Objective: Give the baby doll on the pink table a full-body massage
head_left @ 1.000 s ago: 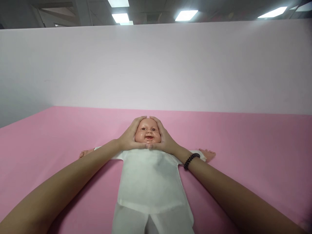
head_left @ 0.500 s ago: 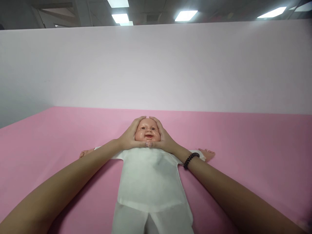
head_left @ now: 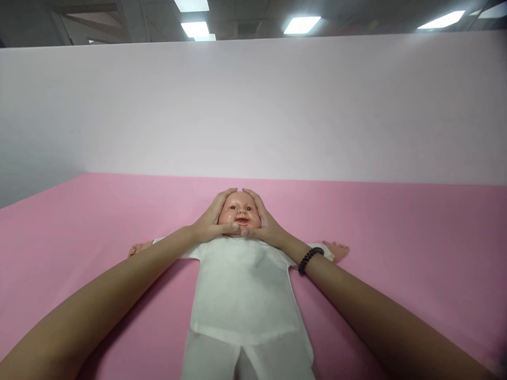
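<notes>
A baby doll lies on its back, face up, its arms stretched out to both sides. It wears a white top and white trousers. Around the left side of its head curves my left hand, the thumb lying along the chin below the mouth. My right hand cups the other side, its thumb also at the chin. The fingertips of both hands nearly meet above the forehead. A black beaded bracelet circles my right wrist. The back of the doll's head is hidden.
The doll rests on a pink surface. Behind it rises a white panel, with another white side wall at the left. Ceiling lights show above the panel's top edge.
My left thumb has lifted slightly up the doll's chin and parted from the right thumb. Both hands otherwise stay around the head.
</notes>
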`<control>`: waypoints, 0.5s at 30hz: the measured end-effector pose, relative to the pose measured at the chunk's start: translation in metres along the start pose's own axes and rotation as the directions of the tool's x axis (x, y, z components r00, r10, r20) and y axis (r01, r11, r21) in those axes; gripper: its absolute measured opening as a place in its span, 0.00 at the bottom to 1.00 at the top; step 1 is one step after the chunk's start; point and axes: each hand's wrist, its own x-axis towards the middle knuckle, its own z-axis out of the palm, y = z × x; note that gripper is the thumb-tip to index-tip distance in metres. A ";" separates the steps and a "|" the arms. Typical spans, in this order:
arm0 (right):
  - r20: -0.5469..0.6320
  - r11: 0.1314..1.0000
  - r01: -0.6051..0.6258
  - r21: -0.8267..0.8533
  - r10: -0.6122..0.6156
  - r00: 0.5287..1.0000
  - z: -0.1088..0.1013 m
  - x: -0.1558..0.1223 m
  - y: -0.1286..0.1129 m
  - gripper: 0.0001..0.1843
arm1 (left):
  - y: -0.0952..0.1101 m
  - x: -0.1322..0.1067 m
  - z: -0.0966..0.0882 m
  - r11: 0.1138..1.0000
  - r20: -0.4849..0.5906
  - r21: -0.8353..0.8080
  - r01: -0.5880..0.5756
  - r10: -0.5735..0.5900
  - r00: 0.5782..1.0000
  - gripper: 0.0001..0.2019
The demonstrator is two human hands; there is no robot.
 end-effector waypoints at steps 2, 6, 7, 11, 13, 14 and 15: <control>0.001 1.000 0.006 0.009 -0.006 1.000 0.000 0.000 -0.003 0.61 | 0.000 0.001 0.000 1.000 -0.017 0.027 -0.015 0.015 1.000 0.43; -0.043 0.994 -0.022 0.110 0.027 0.999 0.003 -0.001 -0.005 0.46 | 0.004 0.000 0.002 0.999 -0.048 0.053 0.009 -0.006 0.999 0.38; -0.054 0.992 -0.031 0.124 0.038 0.998 0.004 -0.001 -0.005 0.44 | 0.005 0.000 0.003 0.998 -0.052 0.053 0.016 -0.014 0.999 0.37; -0.090 0.997 -0.006 0.074 0.013 0.996 0.006 -0.001 0.000 0.39 | 0.006 0.000 0.003 0.998 -0.052 0.059 0.011 -0.008 0.999 0.36; -0.117 0.999 0.019 0.050 -0.013 0.993 0.006 0.000 0.003 0.35 | 0.004 0.000 0.004 0.998 -0.063 0.064 0.009 -0.005 0.998 0.33; -0.131 0.998 0.025 0.050 -0.018 0.991 0.006 0.001 0.005 0.34 | 0.003 0.000 0.005 0.998 -0.078 0.065 0.008 -0.003 0.997 0.32; -0.147 0.998 0.027 0.057 -0.018 0.989 0.006 0.002 0.006 0.32 | 0.002 0.001 0.006 0.998 -0.102 0.063 0.010 -0.003 0.995 0.31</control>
